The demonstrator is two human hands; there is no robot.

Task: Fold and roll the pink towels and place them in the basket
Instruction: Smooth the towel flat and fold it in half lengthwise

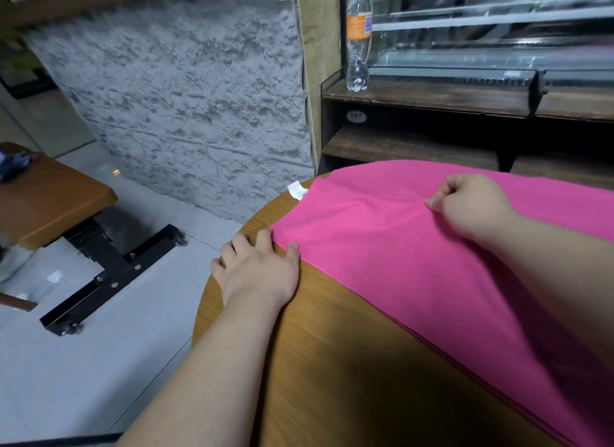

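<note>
Now mid-fold: towel [382, 273] lies flat on table [332, 363]; basket not in view. Left hand [259, 270] spread, fingers at the towel's left corner. Right hand [471, 204] pinches a ridge mid-cloth. Suggest: pin corner, pull taut, align edges before creasing.
</note>
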